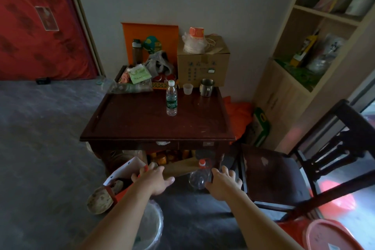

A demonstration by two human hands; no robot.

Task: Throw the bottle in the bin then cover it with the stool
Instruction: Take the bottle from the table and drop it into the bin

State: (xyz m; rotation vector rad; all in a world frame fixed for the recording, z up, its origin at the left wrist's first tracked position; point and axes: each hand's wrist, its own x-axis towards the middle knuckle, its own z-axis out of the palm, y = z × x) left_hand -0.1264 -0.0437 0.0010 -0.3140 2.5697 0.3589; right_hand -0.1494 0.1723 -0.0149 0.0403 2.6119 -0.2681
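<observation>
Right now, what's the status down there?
Both hands, left and right, open and empty. Bottle upright on table, untouched. Bin below left arm, stool at right. Path clear.

I am standing in a lived-in room of a home — part sitting room, part storeroom. A dark wooden table (pixel 156 124) is sitting against the pale wall, crowded at the back with a cardboard box (pixel 203 65), a steel mug (pixel 206 87), a plastic cup (pixel 188 88) and bagged odds and ends. A light wooden shelf unit (pixel 316 50) on my right is overflowing with household clutter, and a dark wooden chair (pixel 284 178) is waiting beside it. A red patterned mattress (pixel 38 26) is leaning against the far wall — a grey concrete floor (pixel 40 148) is running underneath it all.
</observation>
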